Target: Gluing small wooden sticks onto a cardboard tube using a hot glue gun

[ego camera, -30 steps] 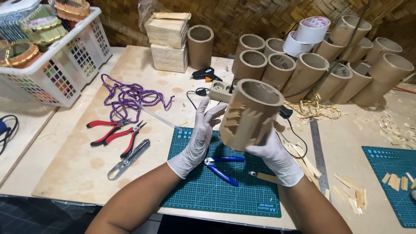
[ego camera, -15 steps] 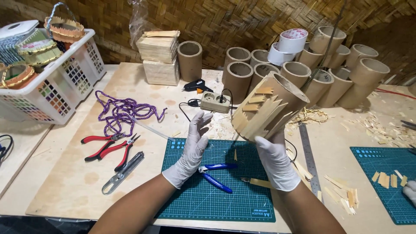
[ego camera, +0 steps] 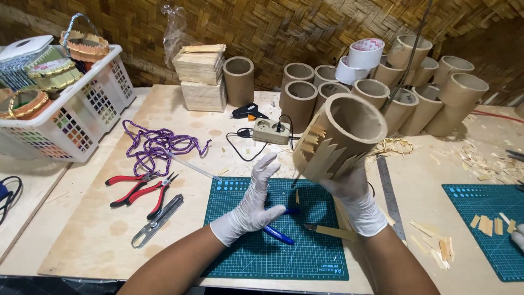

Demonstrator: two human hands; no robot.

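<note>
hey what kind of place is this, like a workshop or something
Most likely a small handicraft workshop. A gloved right hand holds a cardboard tube clad in bamboo strips, more tubes stand by a woven-mat wall, and pliers lie beside a green cutting mat.

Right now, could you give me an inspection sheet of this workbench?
Surface: wooden bench, green mat.
Job's things: cardboard tube with bamboo slats, tilted.
Clutter: pliers, cutters, purple cord, spare tubes, tape, shavings, ruler.
Grips: right hand holds the tube; left hand open, apart from it.
Cables: power strip, glue gun.
Surroundings: woven wall, white basket.
</note>
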